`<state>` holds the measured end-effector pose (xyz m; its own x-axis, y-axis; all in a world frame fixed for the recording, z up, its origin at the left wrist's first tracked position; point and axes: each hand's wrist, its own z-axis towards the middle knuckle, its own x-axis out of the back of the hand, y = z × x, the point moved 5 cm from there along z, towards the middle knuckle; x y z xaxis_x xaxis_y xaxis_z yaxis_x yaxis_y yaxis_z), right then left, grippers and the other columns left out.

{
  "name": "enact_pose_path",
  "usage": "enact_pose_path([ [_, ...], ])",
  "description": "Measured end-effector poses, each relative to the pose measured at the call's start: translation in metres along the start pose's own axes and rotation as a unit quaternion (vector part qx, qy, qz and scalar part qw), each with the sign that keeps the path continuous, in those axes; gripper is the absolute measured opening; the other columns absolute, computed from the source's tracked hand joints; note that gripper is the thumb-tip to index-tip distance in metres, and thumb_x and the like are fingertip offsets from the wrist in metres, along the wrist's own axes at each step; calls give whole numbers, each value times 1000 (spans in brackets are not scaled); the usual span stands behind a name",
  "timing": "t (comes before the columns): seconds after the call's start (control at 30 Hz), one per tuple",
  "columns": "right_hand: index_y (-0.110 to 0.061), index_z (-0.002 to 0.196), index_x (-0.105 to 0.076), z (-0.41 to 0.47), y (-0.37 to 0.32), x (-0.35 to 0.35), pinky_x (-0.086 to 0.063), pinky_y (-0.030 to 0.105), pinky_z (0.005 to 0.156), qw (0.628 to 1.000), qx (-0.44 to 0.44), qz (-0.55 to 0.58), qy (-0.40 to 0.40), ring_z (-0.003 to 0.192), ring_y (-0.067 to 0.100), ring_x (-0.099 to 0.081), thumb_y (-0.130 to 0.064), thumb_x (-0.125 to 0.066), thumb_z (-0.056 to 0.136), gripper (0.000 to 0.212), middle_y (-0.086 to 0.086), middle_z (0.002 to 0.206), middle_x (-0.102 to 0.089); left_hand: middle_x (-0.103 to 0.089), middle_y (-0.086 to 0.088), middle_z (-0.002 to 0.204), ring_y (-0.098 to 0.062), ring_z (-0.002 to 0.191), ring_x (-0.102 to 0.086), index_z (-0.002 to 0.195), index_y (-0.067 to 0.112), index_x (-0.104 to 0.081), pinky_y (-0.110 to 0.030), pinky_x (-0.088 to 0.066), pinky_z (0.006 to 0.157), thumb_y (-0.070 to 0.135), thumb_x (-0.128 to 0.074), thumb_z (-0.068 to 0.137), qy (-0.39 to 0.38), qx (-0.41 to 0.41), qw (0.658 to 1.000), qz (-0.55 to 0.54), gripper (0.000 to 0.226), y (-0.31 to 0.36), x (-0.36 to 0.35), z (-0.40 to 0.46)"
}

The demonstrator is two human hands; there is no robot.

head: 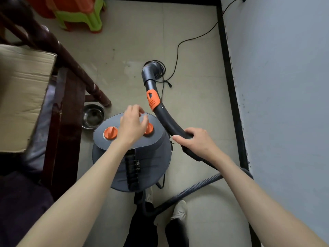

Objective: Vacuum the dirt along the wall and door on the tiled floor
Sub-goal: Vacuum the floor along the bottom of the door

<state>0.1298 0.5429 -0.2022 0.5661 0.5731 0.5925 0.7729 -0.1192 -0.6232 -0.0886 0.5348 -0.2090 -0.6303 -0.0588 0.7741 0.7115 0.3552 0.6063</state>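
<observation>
A grey canister vacuum [147,163] stands on the tiled floor [195,107] in front of me, with two orange knobs on its lid. My left hand [132,124] hovers over the lid with loosely curled fingers, covering part of the right knob [149,129]; the left knob [110,132] is free. My right hand [195,141] grips the curved dark wand handle [167,120], which has an orange collar [153,99]. The wand's round nozzle [151,69] points down at the floor. A ribbed hose [192,189] runs back from the handle behind the canister.
The pale blue wall [284,86] with its black skirting [229,82] runs along the right. A black power cord [179,49] trails across the floor. A dark wooden chair [67,104] with cardboard, a steel bowl [93,115] and stacked plastic stools [78,13] stand at the left.
</observation>
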Motion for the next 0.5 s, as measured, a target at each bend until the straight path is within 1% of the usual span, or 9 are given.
enact_pose_path([
  [0.07,-20,67,-54,-10,-12,11,-49,43,70,1000,19,-14,-12,71,27,-59,-53,-67,84,39,8,71,-65,-48,-10,111,-27,102,-47,111,6,-53,-41,-40,91,9,-57,85,47,-85,995,-11,27,28,33,-5],
  [0.13,-23,66,-56,-25,-22,22,-48,40,66,999,45,-24,-18,71,25,-60,-54,-67,83,37,8,73,-67,-46,-8,123,-27,115,-40,119,12,-54,-36,-31,95,4,-59,77,31,-172,985,10,42,57,56,-17],
  [0.2,-22,62,-57,-43,-31,33,-42,34,59,997,71,-9,-24,61,18,-54,-52,-69,83,38,6,66,-64,-44,0,132,-27,132,-29,124,23,-54,-43,-15,108,10,-62,76,-42,-254,962,87,50,84,64,-41],
  [0.27,-19,58,-55,-64,-38,43,-36,30,54,996,87,15,-31,53,12,-45,-47,-72,82,40,0,57,-54,-48,8,130,-26,139,-23,125,32,-54,-56,5,111,25,-64,80,-76,-328,921,198,48,108,61,-72],
  [0.33,-17,55,-53,-89,-43,56,-33,30,54,994,104,13,-38,52,12,-41,-43,-73,82,42,0,55,-48,-54,9,120,-23,133,-33,123,35,-56,-60,9,109,38,-65,82,-69,-364,893,256,43,129,61,-101],
  [0.37,-14,56,-54,-101,-45,63,-33,31,56,993,114,6,-44,54,14,-41,-42,-73,81,42,6,56,-49,-56,8,114,-22,126,-39,122,34,-56,-60,8,110,42,-64,82,-58,-374,886,267,41,138,63,-113],
  [0.43,-4,64,-62,-128,-47,78,-36,33,58,989,139,-8,-49,58,20,-46,-44,-71,83,45,21,64,-57,-56,5,108,-22,115,-46,121,32,-56,-57,4,111,43,-63,83,-28,-382,883,272,41,154,68,-138],
  [0.47,-2,69,-65,-140,-47,86,-38,36,59,987,154,-11,-36,60,24,-50,-47,-68,85,47,22,68,-61,-55,3,106,-23,111,-46,121,30,-56,-56,0,110,43,-63,83,-10,-381,885,268,41,160,71,-150],
  [0.5,-5,71,-68,-151,-45,93,-41,37,61,985,169,-15,-5,63,25,-53,-48,-64,88,47,18,68,-63,-55,2,106,-25,109,-46,121,29,-56,-55,-3,109,42,-64,83,8,-377,889,260,41,164,74,-161],
])
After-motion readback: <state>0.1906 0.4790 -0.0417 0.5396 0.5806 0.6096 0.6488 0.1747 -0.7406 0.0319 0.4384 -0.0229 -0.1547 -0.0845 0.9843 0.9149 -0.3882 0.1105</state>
